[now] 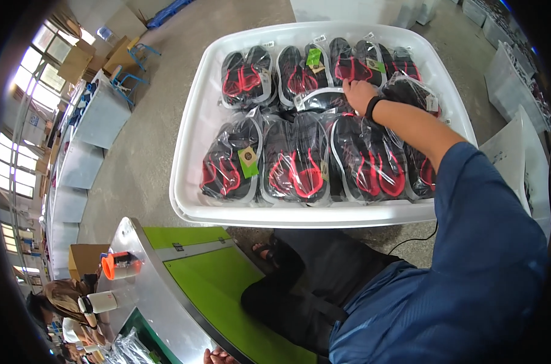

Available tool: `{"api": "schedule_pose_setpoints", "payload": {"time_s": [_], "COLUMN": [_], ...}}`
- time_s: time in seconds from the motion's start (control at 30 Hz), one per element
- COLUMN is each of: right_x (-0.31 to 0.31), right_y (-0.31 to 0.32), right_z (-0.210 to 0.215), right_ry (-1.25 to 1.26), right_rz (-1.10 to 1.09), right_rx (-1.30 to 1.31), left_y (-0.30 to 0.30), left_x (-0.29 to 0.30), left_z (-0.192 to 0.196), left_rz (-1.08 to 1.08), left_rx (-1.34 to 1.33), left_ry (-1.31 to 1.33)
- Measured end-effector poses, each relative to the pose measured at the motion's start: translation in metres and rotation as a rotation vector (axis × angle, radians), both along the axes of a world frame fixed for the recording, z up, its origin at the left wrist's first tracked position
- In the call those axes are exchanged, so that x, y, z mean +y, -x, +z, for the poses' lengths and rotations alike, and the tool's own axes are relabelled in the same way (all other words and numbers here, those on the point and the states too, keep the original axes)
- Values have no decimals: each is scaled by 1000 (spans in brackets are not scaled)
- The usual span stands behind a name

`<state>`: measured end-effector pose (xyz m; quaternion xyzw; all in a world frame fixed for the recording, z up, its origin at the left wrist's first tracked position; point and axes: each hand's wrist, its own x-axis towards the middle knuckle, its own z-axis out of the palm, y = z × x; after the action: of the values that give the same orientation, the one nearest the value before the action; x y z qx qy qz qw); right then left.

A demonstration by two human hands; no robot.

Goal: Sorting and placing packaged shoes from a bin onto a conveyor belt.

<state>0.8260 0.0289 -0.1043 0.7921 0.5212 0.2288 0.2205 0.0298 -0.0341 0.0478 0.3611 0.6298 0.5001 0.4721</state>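
My right hand (359, 96) reaches into a large white plastic bin (187, 133), its fingers closed on a pair of shoes (321, 99) in clear plastic that lies on its side between two rows. The fingertips are partly hidden among the bags. Around it are several bagged pairs of black sneakers with red-pink collars and white soles, such as one pair (296, 167) in the near row and another pair (246, 79) in the far row. Some carry green tags. My left hand (218, 357) shows only at the lower edge, fingers spread loosely on the metal table rim, holding nothing visible.
At lower left stands a metal-topped table (160, 303) with green panels (208, 285), an orange-rimmed cup (119, 266) and a white bottle (99, 302). Light bins (515, 85) line the right. Blue-framed stools (126, 82) stand far left. A person (69, 300) is beyond the table.
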Motion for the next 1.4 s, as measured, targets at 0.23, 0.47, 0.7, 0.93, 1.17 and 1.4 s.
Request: {"api": "schedule_pose_setpoints", "payload": {"time_s": [0.23,0.47,0.7,0.93,1.17,1.4], "right_x": [-2,33,47,50,22,28], "right_y": [11,23,67,258,389,384], "right_z": [32,16,78,130,79,89], "right_ry": [117,158,226,-178,-259,-330], "right_rz": [-55,-287,75,646,760,782], "right_rx": [303,370,294,1030,1058,1307], "left_y": [18,23,44,76,120,180], "left_x": [6,6,-6,14,41,90], "left_z": [-12,-15,2,30,50,43], "left_rz": [85,20,-134,-210,-129,-37], "left_rx": [97,-3,-67,45,209,493], "left_ry": [101,49,89,65,50,3]}}
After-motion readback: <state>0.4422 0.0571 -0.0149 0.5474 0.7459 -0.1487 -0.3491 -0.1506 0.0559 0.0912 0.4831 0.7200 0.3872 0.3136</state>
